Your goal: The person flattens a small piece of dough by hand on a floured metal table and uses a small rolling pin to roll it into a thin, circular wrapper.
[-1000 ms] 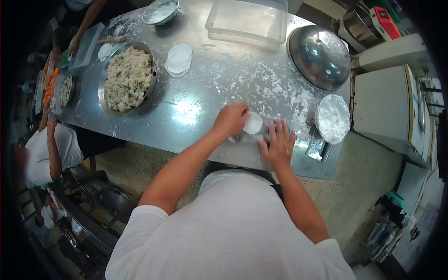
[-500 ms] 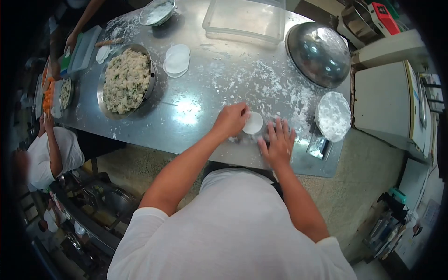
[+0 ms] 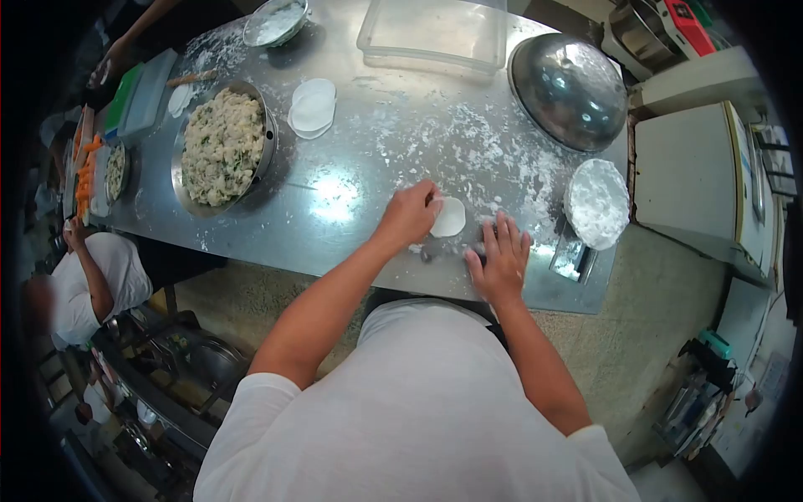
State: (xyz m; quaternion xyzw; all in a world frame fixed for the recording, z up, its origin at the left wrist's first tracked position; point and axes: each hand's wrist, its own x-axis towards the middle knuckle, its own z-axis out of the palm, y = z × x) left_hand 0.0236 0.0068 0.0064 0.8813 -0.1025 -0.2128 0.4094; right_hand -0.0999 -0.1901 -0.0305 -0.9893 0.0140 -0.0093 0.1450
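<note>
White dough disc (image 3: 450, 217) pinched at rim by fingertips of left hand (image 3: 410, 214), laid flat on floured steel table (image 3: 351, 226); rim grip leaves face free. Right hand (image 3: 500, 261) spread open, palm pressed down just beside disc; anything beneath cannot be told. Flour bowl (image 3: 596, 205) set near right hand, likely for dusting.

Your left hand (image 3: 410, 213) covers the near edge of the round white dough wrapper (image 3: 450, 217), so you cannot tell how the fingers grip it. Your right hand (image 3: 500, 263) lies flat, hiding whatever is beneath. The clear rectangular plastic tray (image 3: 431, 33) is cut off by the top edge.
</note>
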